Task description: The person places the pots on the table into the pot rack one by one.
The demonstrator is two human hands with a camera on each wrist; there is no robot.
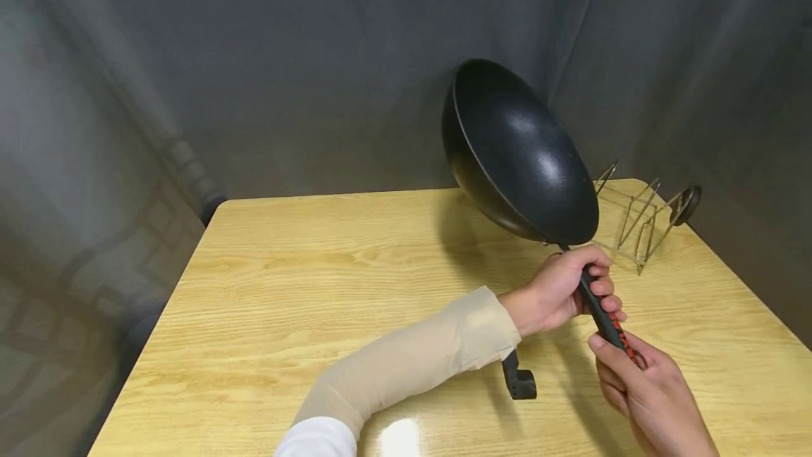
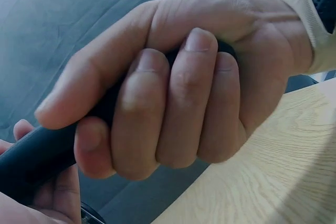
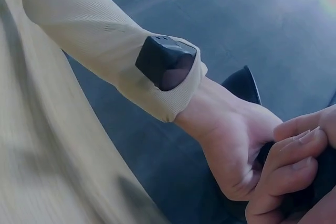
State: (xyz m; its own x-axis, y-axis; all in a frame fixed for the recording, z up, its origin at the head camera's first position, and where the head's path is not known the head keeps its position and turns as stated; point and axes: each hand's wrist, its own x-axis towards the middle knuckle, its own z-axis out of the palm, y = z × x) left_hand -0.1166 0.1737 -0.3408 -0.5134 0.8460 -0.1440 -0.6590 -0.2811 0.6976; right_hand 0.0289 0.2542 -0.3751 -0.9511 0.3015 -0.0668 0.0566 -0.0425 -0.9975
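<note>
A deep black wok (image 1: 526,154) is held tilted above the table, its dark inside turned toward me. My left hand (image 1: 567,291) grips the black handle (image 1: 596,305) just below the bowl. In the left wrist view, the fingers of this left hand (image 2: 173,93) curl round the handle. Lower down, my right hand (image 1: 653,390) holds the red-patterned end of the handle between thumb and fingers. The right wrist view has the right hand (image 3: 294,171) at its lower right edge, partly cut off, beside the left one.
A wire rack (image 1: 662,235) stands at the table's far right, behind the handle, with a dark round piece (image 1: 686,204) at its side. The wooden table (image 1: 304,266) spreads beneath both arms. Grey curtains (image 1: 317,76) hang at the back and sides.
</note>
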